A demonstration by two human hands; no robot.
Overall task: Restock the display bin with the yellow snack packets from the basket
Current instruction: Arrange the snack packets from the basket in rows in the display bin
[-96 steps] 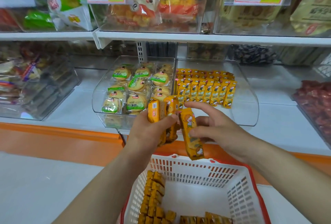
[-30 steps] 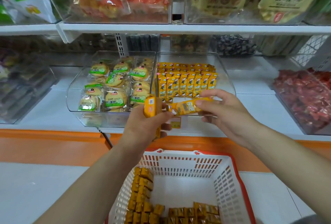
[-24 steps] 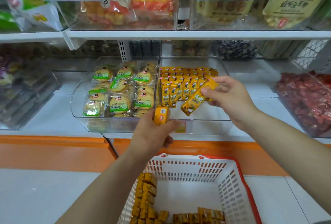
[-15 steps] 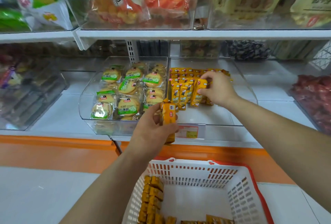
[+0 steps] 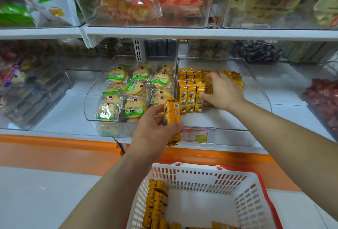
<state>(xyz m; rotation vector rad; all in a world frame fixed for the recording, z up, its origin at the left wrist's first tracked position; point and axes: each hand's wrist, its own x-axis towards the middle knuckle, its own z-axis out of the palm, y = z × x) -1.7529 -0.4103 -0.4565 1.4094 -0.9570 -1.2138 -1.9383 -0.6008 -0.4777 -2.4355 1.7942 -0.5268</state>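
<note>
A clear display bin [image 5: 259, 89] on the lower shelf holds rows of yellow snack packets [image 5: 190, 98] standing upright. My right hand [image 5: 222, 92] reaches into the bin and rests on the front row, its thumb and fingers around a packet there. In front of the bin's lip, my left hand [image 5: 155, 130] grips a small bunch of yellow packets [image 5: 172, 119]. Below, a white basket with a red rim [image 5: 201, 175] holds more yellow packets [image 5: 157, 203] along its left side and bottom.
A second clear bin [image 5: 91, 108] of green-labelled round biscuits adjoins the yellow bin on the left. An upper shelf [image 5: 201, 33] with more bins and price tags overhangs. Red packets [image 5: 325, 100] lie at the right. An orange ledge [image 5: 54, 148] runs under the shelf.
My right hand carried one packet from in front of my left hand into the bin and set it in the front row. My left hand stayed near the bin's lip with its bunch.
</note>
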